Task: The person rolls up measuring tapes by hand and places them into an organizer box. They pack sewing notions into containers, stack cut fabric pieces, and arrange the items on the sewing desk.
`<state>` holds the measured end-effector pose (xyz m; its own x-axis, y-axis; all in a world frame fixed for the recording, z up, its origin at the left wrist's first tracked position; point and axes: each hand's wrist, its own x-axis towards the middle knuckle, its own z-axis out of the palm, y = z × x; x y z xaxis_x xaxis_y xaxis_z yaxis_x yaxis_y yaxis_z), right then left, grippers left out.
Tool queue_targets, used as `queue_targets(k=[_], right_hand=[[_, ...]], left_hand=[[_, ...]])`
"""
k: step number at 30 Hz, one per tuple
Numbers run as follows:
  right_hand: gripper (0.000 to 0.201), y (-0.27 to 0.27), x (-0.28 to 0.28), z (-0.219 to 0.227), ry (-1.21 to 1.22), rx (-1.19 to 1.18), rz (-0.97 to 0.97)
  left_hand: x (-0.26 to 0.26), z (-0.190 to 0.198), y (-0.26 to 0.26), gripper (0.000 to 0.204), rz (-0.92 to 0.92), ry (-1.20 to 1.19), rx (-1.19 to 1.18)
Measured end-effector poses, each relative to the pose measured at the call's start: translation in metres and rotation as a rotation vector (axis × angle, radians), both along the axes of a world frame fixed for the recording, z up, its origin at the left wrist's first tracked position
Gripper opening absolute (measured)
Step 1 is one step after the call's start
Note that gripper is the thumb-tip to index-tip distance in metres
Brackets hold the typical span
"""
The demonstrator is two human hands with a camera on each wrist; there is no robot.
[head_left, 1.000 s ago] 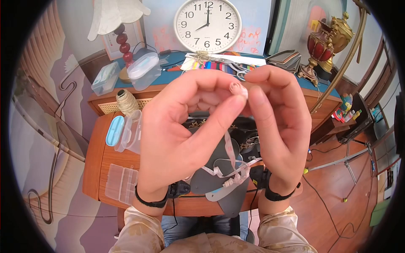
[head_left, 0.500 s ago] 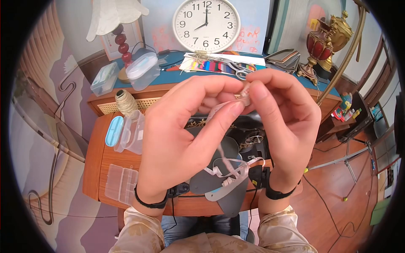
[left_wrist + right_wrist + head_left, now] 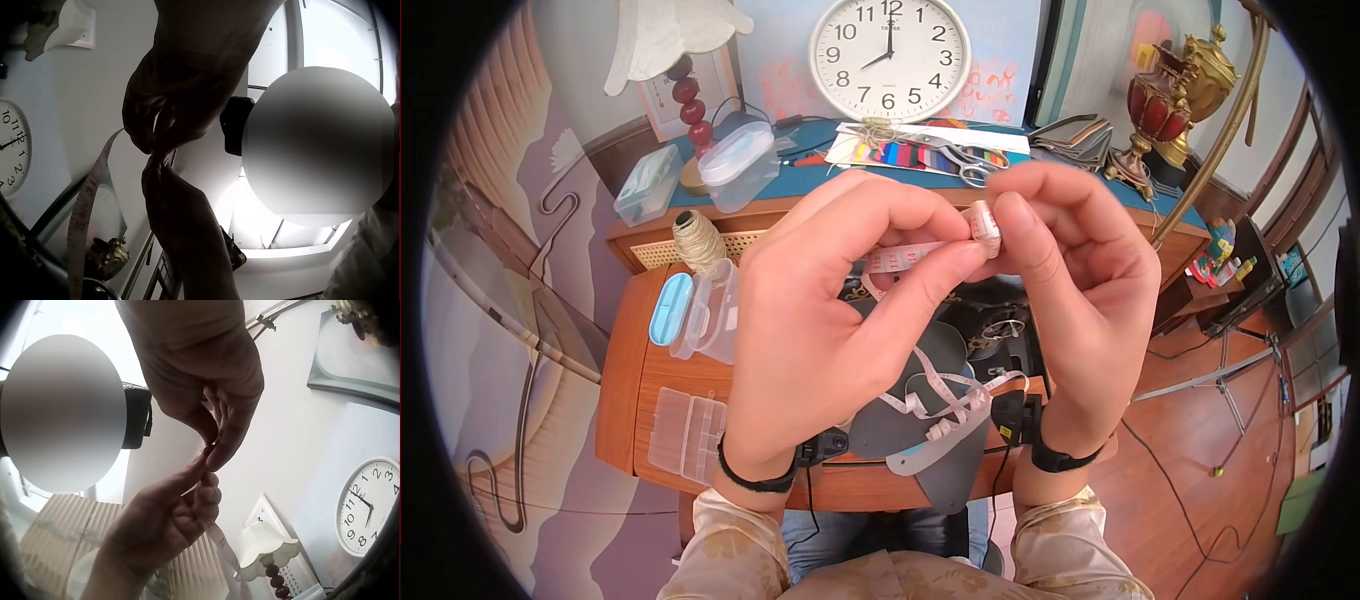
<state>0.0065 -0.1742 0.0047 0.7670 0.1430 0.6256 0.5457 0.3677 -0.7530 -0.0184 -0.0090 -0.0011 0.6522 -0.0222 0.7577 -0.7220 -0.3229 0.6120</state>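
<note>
Both hands are raised in front of the desk, fingertips meeting at a small rolled end of a pale pink tape measure. My left hand pinches the roll between thumb and index finger. A flat printed stretch of tape runs from the roll across the left hand's finger gap and hangs down, showing as a pale strip in the left wrist view. On the roll's right side, my right hand pinches it with thumb and forefinger. More tape lies in loose loops below, over a grey surface.
A thread cone, a blue oval case and clear plastic boxes stand at left. Scissors and a colour strip card lie on the blue desktop, below a round clock. A black sewing machine sits partly hidden behind the hands.
The roll has turned from its spiral end to its printed side. A stretch of tape now crosses the left hand's finger gap. The right hand has shifted slightly right.
</note>
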Motion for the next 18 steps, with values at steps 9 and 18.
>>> queue_targets(k=[9,18], right_hand=[[0.023,-0.0052,0.0036,-0.0033,-0.035,-0.132,-0.003],[0.021,-0.002,0.0073,-0.0053,-0.086,-0.145,-0.036]], left_hand=[[0.0007,0.0028,0.0007,0.015,0.079,-0.047,0.071],[0.0023,0.0005,-0.003,0.024,0.125,-0.017,-0.061]])
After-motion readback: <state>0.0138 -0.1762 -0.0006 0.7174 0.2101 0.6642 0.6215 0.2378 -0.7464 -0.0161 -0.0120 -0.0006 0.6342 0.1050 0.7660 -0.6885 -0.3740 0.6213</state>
